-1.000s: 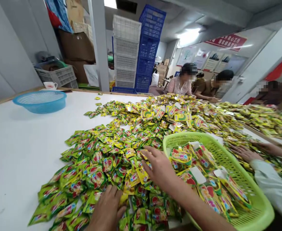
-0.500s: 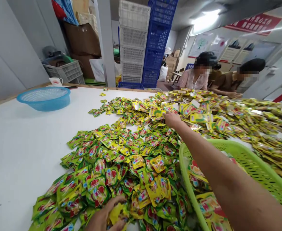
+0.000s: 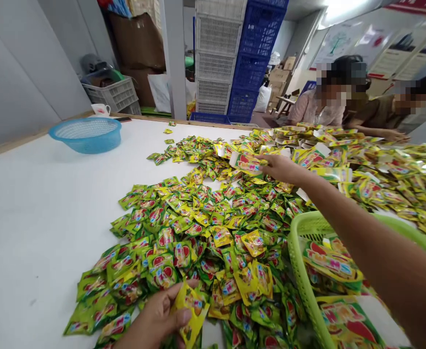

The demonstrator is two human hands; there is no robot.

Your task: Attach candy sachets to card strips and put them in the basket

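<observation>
A big heap of small green and yellow snack sachets (image 3: 213,228) covers the white table (image 3: 41,208). My left hand (image 3: 158,317), at the near edge, pinches a few yellow sachets (image 3: 191,310). My right hand (image 3: 284,168) is stretched out over the far part of the heap and grips a larger green packet (image 3: 247,164) lifted above the pile. Under my right forearm stands a green plastic basket (image 3: 300,271) holding several larger packets (image 3: 331,261).
A blue basket (image 3: 87,134) sits at the table's far left edge with a white cup (image 3: 100,109) behind it. Stacked white and blue crates (image 3: 235,58) and a pillar (image 3: 172,58) stand beyond. Two other people (image 3: 325,99) sit across the table at more packets (image 3: 387,169).
My right hand reached from beside the green basket out to the far pile and picked up a larger packet. My left hand gathered yellow sachets and lifted them. The view shifted left and down.
</observation>
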